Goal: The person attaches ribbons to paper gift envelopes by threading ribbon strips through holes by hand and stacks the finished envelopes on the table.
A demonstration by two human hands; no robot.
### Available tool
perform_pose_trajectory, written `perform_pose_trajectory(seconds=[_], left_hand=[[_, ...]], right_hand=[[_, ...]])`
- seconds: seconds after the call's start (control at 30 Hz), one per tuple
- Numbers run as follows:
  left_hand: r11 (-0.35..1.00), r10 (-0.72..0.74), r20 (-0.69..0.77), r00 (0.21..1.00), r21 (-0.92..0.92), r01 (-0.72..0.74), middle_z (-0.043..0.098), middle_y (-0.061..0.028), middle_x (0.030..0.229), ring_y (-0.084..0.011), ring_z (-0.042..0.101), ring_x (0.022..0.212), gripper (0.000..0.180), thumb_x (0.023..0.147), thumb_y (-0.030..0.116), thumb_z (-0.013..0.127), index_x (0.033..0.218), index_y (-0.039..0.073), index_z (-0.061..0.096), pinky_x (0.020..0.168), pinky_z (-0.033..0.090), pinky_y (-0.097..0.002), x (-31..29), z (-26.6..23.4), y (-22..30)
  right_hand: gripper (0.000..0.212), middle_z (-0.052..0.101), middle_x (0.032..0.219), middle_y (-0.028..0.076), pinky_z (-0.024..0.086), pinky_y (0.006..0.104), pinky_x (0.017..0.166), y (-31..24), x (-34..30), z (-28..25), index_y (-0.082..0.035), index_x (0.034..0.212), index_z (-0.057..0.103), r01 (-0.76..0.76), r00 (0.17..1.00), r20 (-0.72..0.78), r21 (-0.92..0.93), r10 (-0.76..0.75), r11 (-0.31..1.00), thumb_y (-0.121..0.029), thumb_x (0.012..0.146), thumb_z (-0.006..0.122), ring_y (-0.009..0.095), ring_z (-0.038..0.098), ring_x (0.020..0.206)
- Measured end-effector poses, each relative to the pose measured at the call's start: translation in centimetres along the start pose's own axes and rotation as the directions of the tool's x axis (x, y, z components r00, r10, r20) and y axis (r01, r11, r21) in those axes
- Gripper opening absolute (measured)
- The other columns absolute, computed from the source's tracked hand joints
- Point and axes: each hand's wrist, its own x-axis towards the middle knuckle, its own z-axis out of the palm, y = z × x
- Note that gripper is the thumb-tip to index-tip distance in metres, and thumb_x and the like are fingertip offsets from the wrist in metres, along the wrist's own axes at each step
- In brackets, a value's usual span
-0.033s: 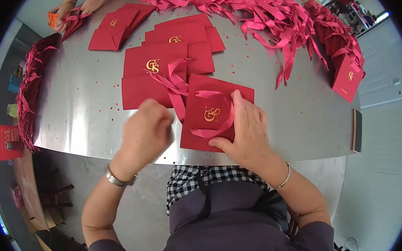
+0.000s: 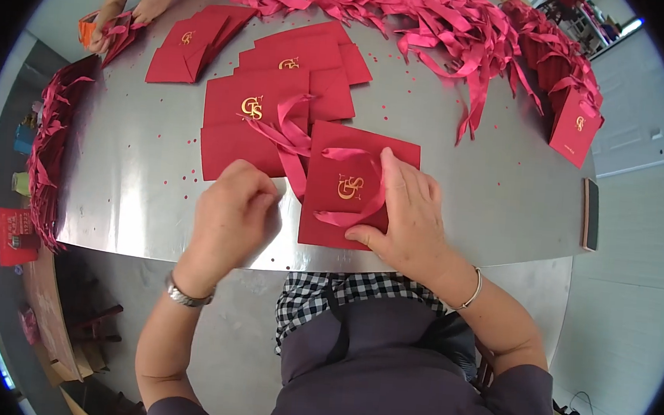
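Observation:
A flat red paper gift bag (image 2: 353, 139) with a gold emblem and a pink ribbon handle (image 2: 336, 219) lies in front of me near the table edge. My right hand (image 2: 409, 214) holds it down along its right side, thumb and fingers on bag and ribbon. To the left of the bag, my left hand (image 2: 233, 219) is closed with fingertips pressed together; anything in them is hidden. Beyond it, several overlapping red bags (image 2: 232, 94) lie flat, and loose pink ribbons (image 2: 294, 138) rest over the nearest ones.
A heap of pink ribbons (image 2: 440, 29) covers the far side. Rows of ribboned bags stand at the left edge (image 2: 51, 154) and far right (image 2: 571, 137). More flat bags (image 2: 189, 44) lie far left, near another person's hands (image 2: 140, 13). Small red dots are scattered over the metal table (image 2: 480, 204).
My left hand has shifted slightly left, a little farther from the bag. My right hand and the bag stay in place.

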Motion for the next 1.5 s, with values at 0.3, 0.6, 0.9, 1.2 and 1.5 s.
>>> perform_pose_trajectory(seconds=[0.3,0.6,0.9,1.2,1.5], left_hand=[[0.978,0.049,0.085,0.995,-0.208,-0.030,0.060,-0.0092,0.082,-0.0279,0.062,0.073,0.015,0.078,-0.002,0.067,0.092,0.003,0.068,0.064,0.049,-0.0359,-0.6,2.3,0.4],[0.973,0.130,0.102,0.986,-0.202,-0.108,0.058,-0.0072,0.080,-0.0271,0.059,0.073,0.011,0.076,-0.003,0.065,0.085,0.004,0.067,0.063,0.048,-0.0354,-0.4,2.4,1.8],[0.965,0.211,-0.214,0.954,0.204,-0.168,0.064,-0.0087,0.080,-0.0261,0.064,0.070,0.012,0.072,-0.003,0.072,0.082,0.004,0.071,0.061,0.051,-0.0335,-1.8,-0.6,-2.0],[0.968,-0.004,-0.391,0.920,0.230,0.102,0.068,-0.0087,0.087,-0.0227,0.065,0.073,0.008,0.083,0.005,0.069,0.090,0.004,0.073,0.066,0.050,-0.0302,-0.6,-2.3,-5.4],[0.954,-0.187,-0.554,0.811,0.096,0.285,0.066,-0.0081,0.094,-0.0135,0.058,0.067,0.032,0.090,0.004,0.061,0.122,0.002,0.063,0.065,0.049,-0.0258,-1.7,-1.5,-3.3]], right_hand=[[0.099,0.051,0.132,0.016,0.032,0.0460,0.102,-0.3,0.1,0.0,0.002,0.143,0.036,0.023,0.997,-0.068,-0.013,-0.024,1.000,-0.042,0.066,0.081,0.031,0.049,0.123],[0.100,0.050,0.133,0.017,0.032,0.0455,0.102,-0.4,0.2,0.1,0.001,0.144,0.035,0.026,0.997,-0.070,-0.015,-0.027,1.000,-0.040,0.066,0.082,0.031,0.048,0.123],[0.101,0.049,0.135,0.016,0.033,0.0449,0.103,0.0,0.1,0.0,0.001,0.145,0.033,-0.012,0.999,-0.036,0.021,0.012,1.000,-0.038,0.065,0.083,0.029,0.049,0.123],[0.095,0.049,0.136,0.019,0.032,0.0467,0.105,0.1,0.0,0.1,0.002,0.143,0.038,0.029,1.000,-0.010,0.001,-0.029,1.000,-0.043,0.069,0.079,0.033,0.048,0.125],[0.078,0.050,0.135,0.018,0.033,0.0472,0.103,-0.2,0.0,-0.1,-0.003,0.133,0.050,0.028,1.000,0.004,-0.076,-0.028,0.997,-0.042,0.071,0.077,0.031,0.048,0.124]])
